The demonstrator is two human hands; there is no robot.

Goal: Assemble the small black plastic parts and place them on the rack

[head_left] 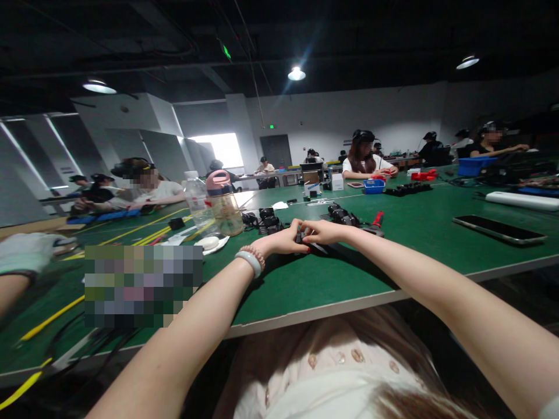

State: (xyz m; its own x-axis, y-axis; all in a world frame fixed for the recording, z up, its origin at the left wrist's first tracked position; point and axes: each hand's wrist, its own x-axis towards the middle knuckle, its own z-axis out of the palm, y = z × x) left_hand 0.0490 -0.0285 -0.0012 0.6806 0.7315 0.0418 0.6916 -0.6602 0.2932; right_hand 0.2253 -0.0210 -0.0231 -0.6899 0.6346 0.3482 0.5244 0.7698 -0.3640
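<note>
My left hand (289, 239) and my right hand (322, 232) meet above the green table (349, 270), close to its front edge. Between their fingertips they pinch a small black part (299, 237), mostly covered by the fingers. Just under my right fingers shows a thin pale strip (321, 248), too small to make out. A group of black blocky parts (268, 221) lies behind my left hand. More black parts (342, 215) sit behind my right hand, beside a red-handled tool (378, 219) that looks like pliers.
A tea-coloured bottle with a pink lid (225, 203) and a clear plastic bottle (196, 201) stand at the left. To the right lies a phone (500, 228). A blue bin (374, 186) is farther back. A gloved hand (26, 253) reaches in from the left.
</note>
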